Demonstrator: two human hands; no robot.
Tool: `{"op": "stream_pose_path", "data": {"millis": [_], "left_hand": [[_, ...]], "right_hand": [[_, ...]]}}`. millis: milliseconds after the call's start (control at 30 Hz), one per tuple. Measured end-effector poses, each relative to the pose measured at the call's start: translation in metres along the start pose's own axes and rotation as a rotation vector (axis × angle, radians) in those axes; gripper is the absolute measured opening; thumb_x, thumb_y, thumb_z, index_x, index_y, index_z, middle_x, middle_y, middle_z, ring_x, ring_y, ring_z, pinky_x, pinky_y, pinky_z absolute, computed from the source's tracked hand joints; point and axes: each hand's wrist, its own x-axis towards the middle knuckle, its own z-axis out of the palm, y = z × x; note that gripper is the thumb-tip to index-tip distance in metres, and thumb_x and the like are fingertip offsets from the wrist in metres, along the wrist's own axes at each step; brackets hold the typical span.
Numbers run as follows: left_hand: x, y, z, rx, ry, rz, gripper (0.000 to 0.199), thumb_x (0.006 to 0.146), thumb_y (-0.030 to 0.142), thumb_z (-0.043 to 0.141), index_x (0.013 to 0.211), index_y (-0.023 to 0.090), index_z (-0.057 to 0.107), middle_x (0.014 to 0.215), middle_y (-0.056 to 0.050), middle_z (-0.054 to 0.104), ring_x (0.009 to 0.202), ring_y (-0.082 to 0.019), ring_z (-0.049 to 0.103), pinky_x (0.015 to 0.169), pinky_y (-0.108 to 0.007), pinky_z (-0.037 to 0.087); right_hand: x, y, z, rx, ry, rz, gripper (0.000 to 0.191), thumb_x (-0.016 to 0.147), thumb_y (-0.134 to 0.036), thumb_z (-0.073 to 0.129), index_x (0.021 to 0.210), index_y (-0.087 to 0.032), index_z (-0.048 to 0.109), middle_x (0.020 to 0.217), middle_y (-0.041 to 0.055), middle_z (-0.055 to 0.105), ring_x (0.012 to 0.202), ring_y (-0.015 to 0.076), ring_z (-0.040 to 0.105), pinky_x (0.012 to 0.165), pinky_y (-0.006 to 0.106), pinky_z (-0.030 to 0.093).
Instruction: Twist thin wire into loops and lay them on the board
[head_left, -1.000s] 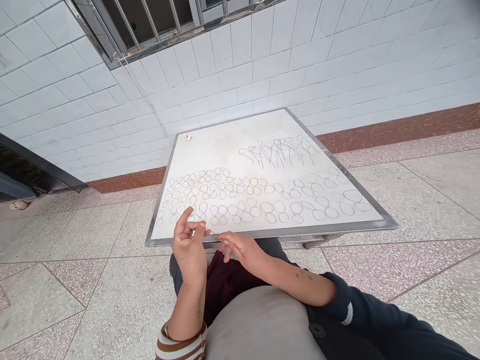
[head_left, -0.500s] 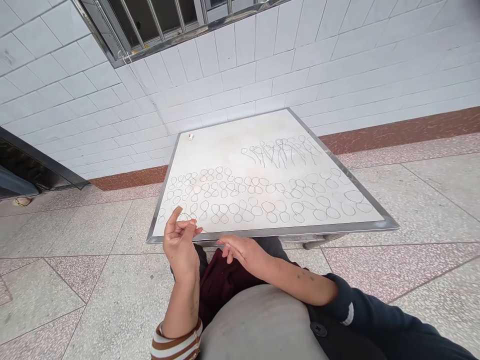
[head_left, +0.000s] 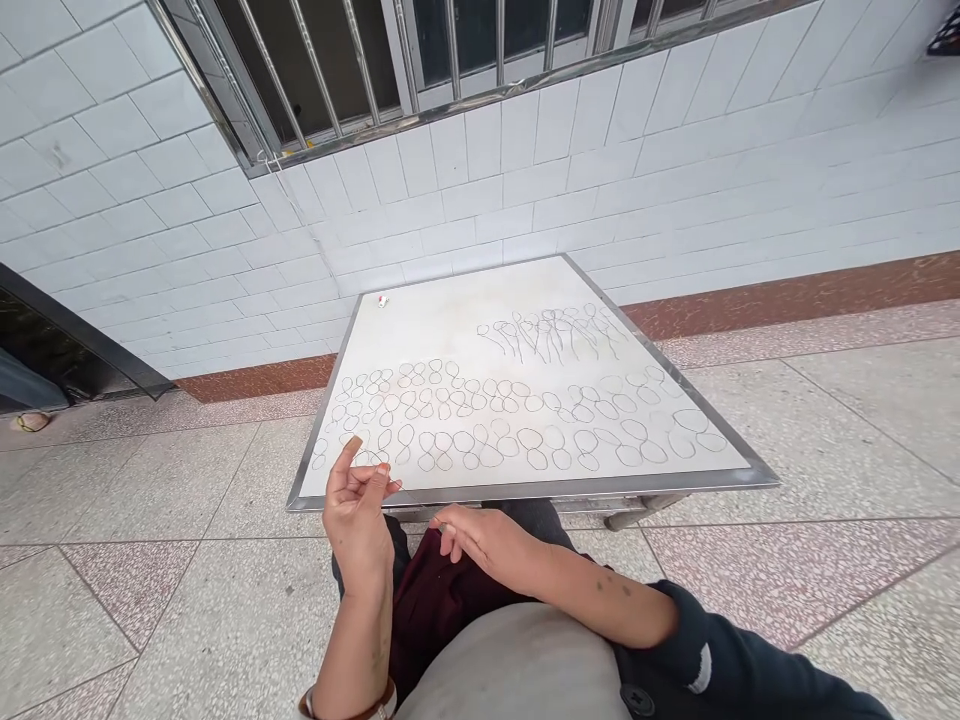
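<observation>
Loops (head_left: pixel 530 449) in rows across a metal-edged white surface (head_left: pixel 450 295)

Nearest you is your grey garment (head_left: pixel 525 660), with dark red cloth (head_left: pixel 457 598) over your lap. Your dark right sleeve (head_left: pixel 757 645) is pushed up, and a striped cuff (head_left: pixel 384 702) shows at your left arm.

Your right hand (head_left: pixel 491 540) hangs over your lap, just short of the near edge, its fingers bent and narrow; you cannot tell from here whether they pinch anything. Your left hand (head_left: pixel 360 520) is raised against the surface's near left corner, thumb tip drawn in to a finger and another finger pointing up; anything between the tips is too fine to make out.

Past your hands, thin dark loops lie in uneven rows over the near half of the surface, many touching in pairs like figure eights, larger toward the right. Farther back on the right, long-tailed loops (head_left: pixel 553 332) overlap in a bunch. A small white-and-red item (head_left: pixel 383 301) sits near the far left corner. Beyond rises a white tiled wall (head_left: pixel 750 190), with metal window bars (head_left: pixel 454 50) above.
</observation>
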Motion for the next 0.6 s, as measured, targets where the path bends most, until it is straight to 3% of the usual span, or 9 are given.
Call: {"op": "stream_pose_path", "data": {"millis": [100, 233, 467, 600], "left_hand": [[0.005, 0.004, -0.005, 0.008, 0.041, 0.009, 0.052, 0.069, 0.023, 0.078, 0.120, 0.022, 0.065, 0.071, 0.005, 0.058, 0.071, -0.010, 0.058, 0.065, -0.023, 0.056], [0.009, 0.009, -0.008, 0.055, 0.059, 0.007, 0.058, 0.067, 0.025, 0.079, 0.123, 0.023, 0.062, 0.069, 0.005, 0.060, 0.065, -0.010, 0.059, 0.071, -0.025, 0.056], [-0.010, 0.002, 0.007, 0.070, -0.389, -0.207, 0.086, 0.066, 0.031, 0.079, 0.142, 0.022, 0.040, 0.065, 0.005, 0.062, 0.057, -0.012, 0.055, 0.060, -0.026, 0.051], [-0.024, -0.002, 0.015, 0.104, -0.506, -0.230, 0.084, 0.069, 0.030, 0.076, 0.143, 0.024, 0.038, 0.061, 0.005, 0.059, 0.055, -0.012, 0.054, 0.057, -0.025, 0.049]], "right_hand": [[-0.006, 0.003, -0.004, 0.008, 0.022, 0.056, 0.026, 0.101, -0.028, 0.029, 0.107, -0.020, 0.053, 0.083, 0.0027, 0.067, 0.069, 0.0133, 0.064, 0.069, 0.028, 0.051], [-0.009, 0.007, -0.012, 0.122, 0.178, 0.200, 0.031, 0.102, -0.036, 0.028, 0.103, -0.021, 0.056, 0.081, 0.0028, 0.066, 0.067, 0.0138, 0.062, 0.066, 0.029, 0.051], [0.017, -0.017, -0.038, 0.291, 0.340, 0.183, 0.032, 0.089, -0.049, 0.055, 0.105, -0.025, 0.068, 0.092, 0.0035, 0.055, 0.066, 0.0118, 0.053, 0.057, 0.025, 0.047], [0.028, -0.029, -0.041, 0.492, 0.330, 0.202, 0.032, 0.085, -0.050, 0.061, 0.092, -0.020, 0.068, 0.079, -0.0004, 0.054, 0.057, 0.0089, 0.047, 0.052, 0.023, 0.042]]}}
